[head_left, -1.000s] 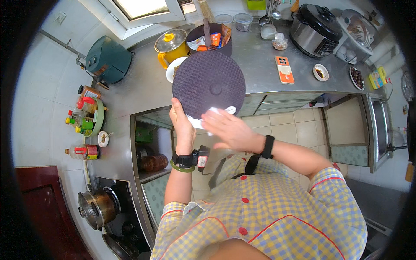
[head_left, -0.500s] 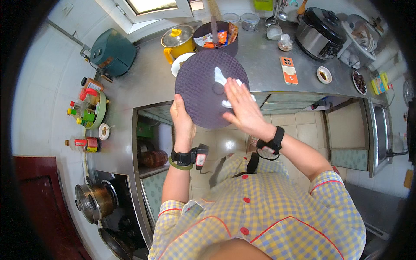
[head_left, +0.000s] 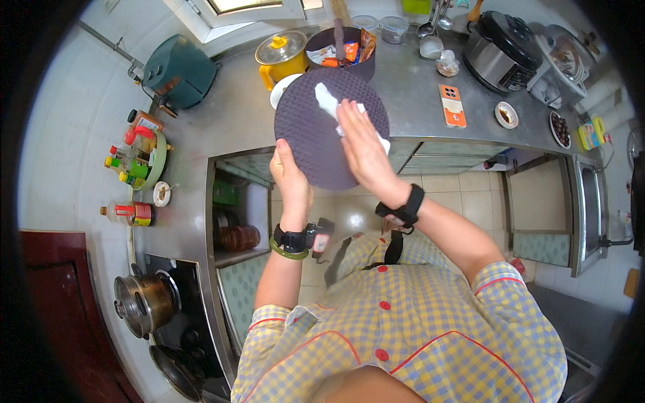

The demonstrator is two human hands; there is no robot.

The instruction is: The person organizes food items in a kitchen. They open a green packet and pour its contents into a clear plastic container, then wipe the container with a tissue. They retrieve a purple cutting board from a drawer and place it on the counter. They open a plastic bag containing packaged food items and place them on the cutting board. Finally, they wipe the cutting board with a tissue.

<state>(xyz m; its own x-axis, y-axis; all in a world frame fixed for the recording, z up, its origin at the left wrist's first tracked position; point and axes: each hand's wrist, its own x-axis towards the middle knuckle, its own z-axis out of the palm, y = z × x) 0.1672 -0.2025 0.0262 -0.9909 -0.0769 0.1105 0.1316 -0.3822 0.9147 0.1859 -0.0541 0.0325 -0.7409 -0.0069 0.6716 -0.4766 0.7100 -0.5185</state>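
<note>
A round dark purple disc with a woven-looking texture (head_left: 306,127), like a lid, is held up in front of me, tilted over the counter's front edge. My left hand (head_left: 293,180) grips its lower left rim, thumb on the face and the other fingers hidden behind. Flat on the disc's right half lies my right hand (head_left: 365,149), its fingers stretched out and pressing a white tissue (head_left: 326,99). The tissue shows beyond the fingertips and past the hand's right side. Just behind the disc stands a dark purple bin (head_left: 359,69) containing colourful packets.
A yellow pot (head_left: 289,67) with a glass lid and a partly covered white plate (head_left: 279,89) are beside the bin. To the right are an orange phone (head_left: 452,106), a small sauce dish (head_left: 506,115) and a pressure cooker (head_left: 502,52). Bottles and a stove (head_left: 188,295) line the left.
My right hand and the tissue have slid up and left across the disc, covering its middle. The disc has risen slightly, with my left hand still on its rim.
</note>
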